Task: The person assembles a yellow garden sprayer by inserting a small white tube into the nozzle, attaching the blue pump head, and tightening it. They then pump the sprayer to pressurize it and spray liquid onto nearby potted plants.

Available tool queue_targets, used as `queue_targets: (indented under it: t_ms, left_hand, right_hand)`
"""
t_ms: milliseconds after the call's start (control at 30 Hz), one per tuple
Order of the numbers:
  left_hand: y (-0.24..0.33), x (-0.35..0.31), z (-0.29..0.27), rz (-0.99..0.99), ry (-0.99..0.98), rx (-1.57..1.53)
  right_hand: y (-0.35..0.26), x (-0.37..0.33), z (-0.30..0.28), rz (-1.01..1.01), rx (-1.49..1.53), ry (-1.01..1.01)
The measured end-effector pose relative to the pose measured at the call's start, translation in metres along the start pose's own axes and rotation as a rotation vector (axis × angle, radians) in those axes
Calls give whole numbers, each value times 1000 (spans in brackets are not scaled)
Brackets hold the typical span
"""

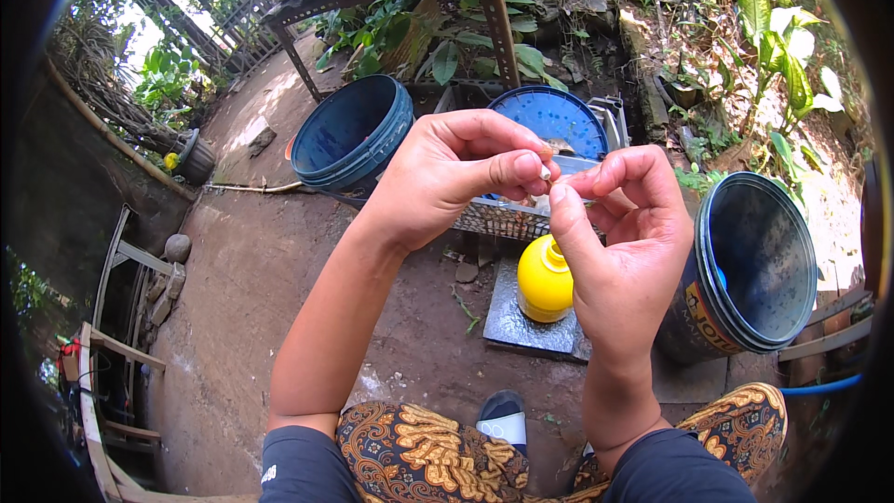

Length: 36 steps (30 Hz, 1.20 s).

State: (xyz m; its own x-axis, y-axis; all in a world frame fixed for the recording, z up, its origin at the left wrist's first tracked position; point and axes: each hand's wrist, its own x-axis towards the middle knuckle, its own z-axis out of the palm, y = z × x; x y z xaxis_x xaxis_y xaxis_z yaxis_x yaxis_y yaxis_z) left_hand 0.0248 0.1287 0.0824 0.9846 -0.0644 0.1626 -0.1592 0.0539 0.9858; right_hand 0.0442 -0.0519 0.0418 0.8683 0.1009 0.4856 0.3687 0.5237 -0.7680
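Observation:
My left hand [447, 166] is raised in front of me, thumb and fingers pinched together. A small whitish piece [545, 171] shows at its fingertips, too small to name. Close against it, my right hand [626, 237] pinches thumb to forefinger. Whatever sits in that pinch is hidden. Below the hands a round yellow bottle [545, 291] with a narrow neck stands on a grey slab [523, 324], partly covered by my right thumb. Behind them is a grey perforated crate [498, 221] with a blue round lid [549, 112] at its far side; the crate's contents are mostly hidden.
An open blue bucket [352, 135] stands to the left of the crate. At the right is a dark open bucket [752, 265], with a blue hose [824, 387] near its foot. A metal-legged table [494, 23] stands behind. Stones [177, 248] lie at the left wall.

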Motion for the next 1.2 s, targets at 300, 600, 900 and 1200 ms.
queue_targets:
  t_ms: [300,600,900,1200]
  left_hand:
    - [3,-1,1,0,6,70]
    - [4,-2,2,-1,0,72]
    - [4,-1,4,5,7,81]
    - [6,-1,4,21,4,96]
  right_hand:
    - [0,-1,0,18,28,10]
    - [2,-1,1,19,79,14]
    - [1,-1,1,8,87,11]
    - [2,-1,2,13,109,23]
